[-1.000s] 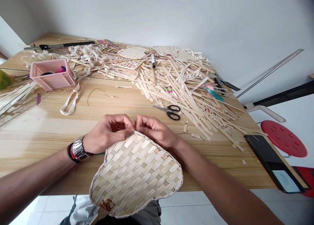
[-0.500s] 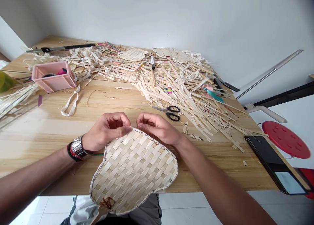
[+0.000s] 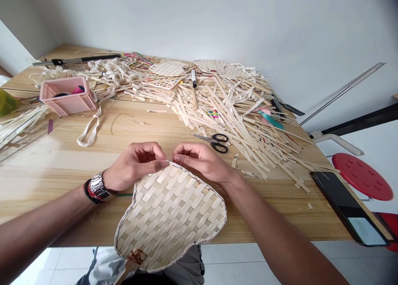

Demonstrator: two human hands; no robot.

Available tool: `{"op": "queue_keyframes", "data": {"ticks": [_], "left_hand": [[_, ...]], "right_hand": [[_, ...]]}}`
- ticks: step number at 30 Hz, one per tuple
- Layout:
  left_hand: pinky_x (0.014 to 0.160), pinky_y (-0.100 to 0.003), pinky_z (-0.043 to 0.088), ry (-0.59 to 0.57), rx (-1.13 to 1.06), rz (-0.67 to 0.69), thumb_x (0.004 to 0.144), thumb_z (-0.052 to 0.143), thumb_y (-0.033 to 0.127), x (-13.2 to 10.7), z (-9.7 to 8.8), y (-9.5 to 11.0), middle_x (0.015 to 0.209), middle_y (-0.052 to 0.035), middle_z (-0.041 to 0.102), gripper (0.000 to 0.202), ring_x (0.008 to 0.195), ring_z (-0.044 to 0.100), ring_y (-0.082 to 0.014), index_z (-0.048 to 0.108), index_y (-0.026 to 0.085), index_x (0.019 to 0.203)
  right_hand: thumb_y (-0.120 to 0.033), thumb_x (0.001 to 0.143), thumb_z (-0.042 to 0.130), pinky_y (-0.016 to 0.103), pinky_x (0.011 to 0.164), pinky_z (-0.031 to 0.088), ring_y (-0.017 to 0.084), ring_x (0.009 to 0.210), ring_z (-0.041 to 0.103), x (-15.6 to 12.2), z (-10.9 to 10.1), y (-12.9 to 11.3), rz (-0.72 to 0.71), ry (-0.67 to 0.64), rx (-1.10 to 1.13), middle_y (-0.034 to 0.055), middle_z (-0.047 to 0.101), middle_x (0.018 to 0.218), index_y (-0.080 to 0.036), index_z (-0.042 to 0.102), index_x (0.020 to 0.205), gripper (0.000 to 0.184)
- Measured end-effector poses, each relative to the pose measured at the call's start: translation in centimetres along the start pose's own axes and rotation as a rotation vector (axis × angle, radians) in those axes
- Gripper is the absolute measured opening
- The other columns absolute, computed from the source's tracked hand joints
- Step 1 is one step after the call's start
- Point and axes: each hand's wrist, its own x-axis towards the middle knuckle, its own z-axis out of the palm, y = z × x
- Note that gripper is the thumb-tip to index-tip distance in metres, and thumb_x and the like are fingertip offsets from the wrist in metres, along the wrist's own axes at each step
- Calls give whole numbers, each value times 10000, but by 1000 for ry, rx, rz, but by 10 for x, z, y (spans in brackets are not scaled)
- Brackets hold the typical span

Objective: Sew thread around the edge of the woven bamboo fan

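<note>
A heart-shaped woven bamboo fan (image 3: pixel 171 216) with a stitched rim lies tilted over the near edge of the wooden table (image 3: pixel 56 160). My left hand (image 3: pixel 135 165), with a metal watch on its wrist, pinches the fan's top rim between thumb and fingers. My right hand (image 3: pixel 202 160) has its fingers curled and pinched at the same rim, a little to the right; whether it holds a thread or needle is too small to see. Black-handled scissors (image 3: pixel 216 141) lie just beyond my right hand.
A big heap of bamboo strips (image 3: pixel 236 111) covers the table's far right. A pink plastic box (image 3: pixel 66 95) stands far left, a black marker (image 3: pixel 193 78) and woven pieces at the back. A dark phone (image 3: pixel 348 208) lies at the right edge; a red stool (image 3: pixel 362 181) stands beyond.
The fan has shifted slightly up and left between my hands, and my fingers have worked along its top rim. Nothing else on the table moved.
</note>
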Motion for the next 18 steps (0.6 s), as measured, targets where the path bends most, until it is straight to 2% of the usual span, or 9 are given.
{"op": "queue_keyframes", "data": {"ticks": [10,12,15,18], "left_hand": [[501,-177,298,-24,1,-30,853,688,242,0,1,-3,602,39,485,218,543,381,-58,579,113,715],[507,-181,301,-15,12,-33,853,690,256,1,0,-5,614,38,484,222,551,380,-61,577,115,724],[507,-186,293,18,30,-38,855,689,279,4,-1,-7,625,42,472,235,552,363,-62,564,123,733],[510,-193,285,37,50,-48,854,692,310,5,-1,-10,642,39,478,247,558,362,-65,561,126,753]], "right_hand": [[-387,892,650,203,605,361,81,677,457,0,11,3,0,-35,46,-22,530,764,-145,611,844,250],[-389,907,628,215,623,373,92,698,476,-1,10,2,-23,7,-16,-10,550,784,-147,618,863,247],[-343,935,594,238,674,400,107,745,493,-3,9,-2,-152,107,-185,9,577,871,-171,634,990,185],[-280,895,659,254,728,422,106,765,470,-5,10,-5,-332,154,-369,16,543,956,-201,651,1031,157]]}}
